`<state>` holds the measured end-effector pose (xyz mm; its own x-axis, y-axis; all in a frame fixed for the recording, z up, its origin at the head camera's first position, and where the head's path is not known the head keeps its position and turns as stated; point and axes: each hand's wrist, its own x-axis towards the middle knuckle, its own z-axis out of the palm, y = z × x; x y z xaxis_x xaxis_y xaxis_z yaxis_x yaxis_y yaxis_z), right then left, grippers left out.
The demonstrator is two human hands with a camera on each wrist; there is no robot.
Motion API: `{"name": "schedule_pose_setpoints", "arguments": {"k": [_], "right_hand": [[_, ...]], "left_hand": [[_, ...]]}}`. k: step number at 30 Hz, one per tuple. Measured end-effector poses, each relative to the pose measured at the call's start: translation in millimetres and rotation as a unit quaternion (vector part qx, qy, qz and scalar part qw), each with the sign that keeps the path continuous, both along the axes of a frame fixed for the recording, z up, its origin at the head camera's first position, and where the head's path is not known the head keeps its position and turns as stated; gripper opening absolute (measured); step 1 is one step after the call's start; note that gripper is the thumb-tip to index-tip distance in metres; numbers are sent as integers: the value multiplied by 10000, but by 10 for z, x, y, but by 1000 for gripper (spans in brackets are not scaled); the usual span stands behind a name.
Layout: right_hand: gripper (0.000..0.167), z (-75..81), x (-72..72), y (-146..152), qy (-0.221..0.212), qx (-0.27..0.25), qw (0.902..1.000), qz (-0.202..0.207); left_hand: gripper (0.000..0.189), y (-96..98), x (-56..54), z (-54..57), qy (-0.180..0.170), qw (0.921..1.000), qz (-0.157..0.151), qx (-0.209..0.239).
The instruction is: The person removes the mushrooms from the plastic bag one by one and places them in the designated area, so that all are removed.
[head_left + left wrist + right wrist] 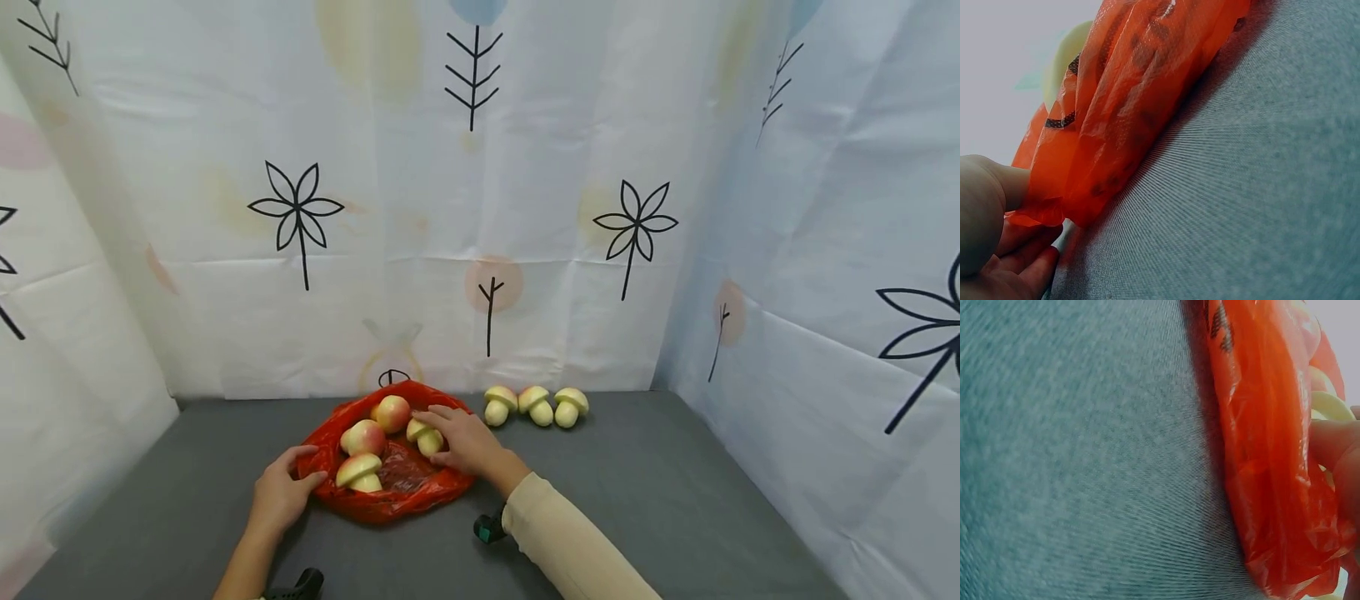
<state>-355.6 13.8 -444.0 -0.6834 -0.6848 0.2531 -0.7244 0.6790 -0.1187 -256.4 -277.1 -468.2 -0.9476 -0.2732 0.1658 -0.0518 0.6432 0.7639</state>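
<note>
Currently both hands partly curled: left hand [281,493] pinching red bag [390,510] rim, right hand [467,442] gripping mushroom [430,442] inside.

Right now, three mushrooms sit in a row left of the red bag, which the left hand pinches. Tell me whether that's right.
Wrong side: in the head view, the three mushrooms sit in a row right of the red bag. The left hand does pinch it.
</note>
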Motion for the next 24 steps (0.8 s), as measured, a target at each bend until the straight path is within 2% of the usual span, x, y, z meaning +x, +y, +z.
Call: {"name": "schedule_pose_setpoints", "arguments": {"k": [10, 24], "right_hand": [[75, -36, 29, -47, 535, 210, 9983, 64], [74, -95, 47, -85, 54, -481, 9984, -296]], "left_hand": [[46, -7, 17, 9, 31, 10000, -12, -82], [46, -3, 18, 30, -41, 10000, -27, -62]]}}
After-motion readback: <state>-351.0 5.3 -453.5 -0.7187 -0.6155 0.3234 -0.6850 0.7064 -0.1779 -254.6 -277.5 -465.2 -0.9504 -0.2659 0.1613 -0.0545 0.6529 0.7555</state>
